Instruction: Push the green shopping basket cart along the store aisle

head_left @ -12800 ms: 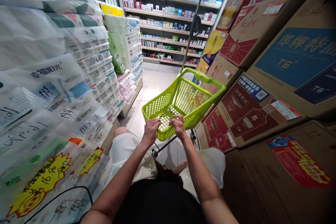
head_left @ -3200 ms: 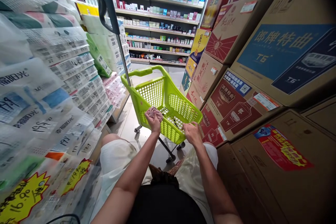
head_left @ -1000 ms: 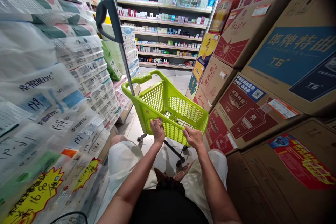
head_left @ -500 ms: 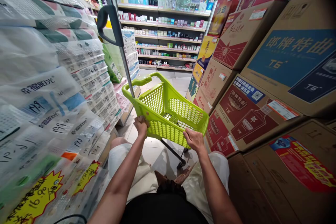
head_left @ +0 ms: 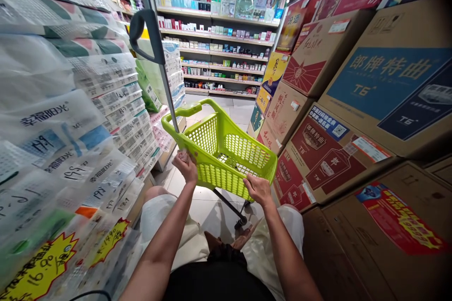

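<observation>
A lime-green rolling shopping basket [head_left: 243,151] stands turned at an angle in front of my knees. Its grey pull handle [head_left: 146,35] is raised on a metal pole at the left corner. My right hand [head_left: 258,189] is wrapped over the near rim, towards the right end. Beside the basket's left corner, my left hand [head_left: 186,165] is closed around a crumpled cloth [head_left: 183,155], mostly hidden by the fingers. Through the slots the basket's inside looks bare. A dark leg with a black wheel [head_left: 240,222] shows beneath it.
Wrapped paper packs [head_left: 67,117] with handwritten prices are stacked high on the left. Cardboard boxes [head_left: 388,75] rise in a wall on the right, close to the basket. Shelves [head_left: 219,47] of small goods cross the far end of the tiled aisle [head_left: 226,108].
My left hand has shifted slightly left, off the basket's side, and the cloth has turned with it. My right hand keeps its grip on the rim. The view has tilted slightly.
</observation>
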The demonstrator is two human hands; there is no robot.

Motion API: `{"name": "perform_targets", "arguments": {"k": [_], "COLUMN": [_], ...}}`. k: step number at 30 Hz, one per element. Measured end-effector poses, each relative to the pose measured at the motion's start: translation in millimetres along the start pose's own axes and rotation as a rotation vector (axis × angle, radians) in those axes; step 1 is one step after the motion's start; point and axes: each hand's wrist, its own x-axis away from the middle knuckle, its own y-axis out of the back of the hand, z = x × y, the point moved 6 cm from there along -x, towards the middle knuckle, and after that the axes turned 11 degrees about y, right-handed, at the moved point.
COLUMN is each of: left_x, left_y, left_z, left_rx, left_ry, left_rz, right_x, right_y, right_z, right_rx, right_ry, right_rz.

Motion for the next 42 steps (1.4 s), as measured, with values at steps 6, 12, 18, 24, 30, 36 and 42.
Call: {"name": "perform_targets", "arguments": {"k": [6, 12, 18, 24, 30, 36, 42], "left_x": [-26.4, 16.9, -37.1, -24.1, -5.7, 5.4, 40.7], "left_y": [-17.0, -44.6, -28.2, -34.0, -38.3, -43.3, -63.1], "left_z": [-71.9, -64.4, -71.9, -68.7, -69.3, -70.8, -65.7], "left_rx": [-0.231, -0.431, -0.523, -0.517, -0.48, -0.48, -0.458], "left_ry": [-0.323, -0.514, -0.39, -0.424, -0.413, -0.265, -0.37], "left_rz": [0.141, 0.579, 0.231, 0.45, 0.481, 0.315, 0.574], "right_x": [1.1, -9.3, -47.3, -59.1, -45.5, -33.7, -22.3], "right_y": [0.3, 8.9, 19.4, 11.3, 3.6, 9.2, 16.6], "right_z": [-1.3, 8.1, 48.4, 59.9, 39.9, 25.6, 14.2], "right_rx": [-0.003, 0.048, -0.025, -0.091, -0.075, -0.049, -0.043], "right_ry": [-0.034, -0.075, -0.021, 0.027, -0.03, -0.048, -0.052], "right_rz": [0.054, 0.073, -0.072, -0.071, 0.052, 0.12, 0.115]}}
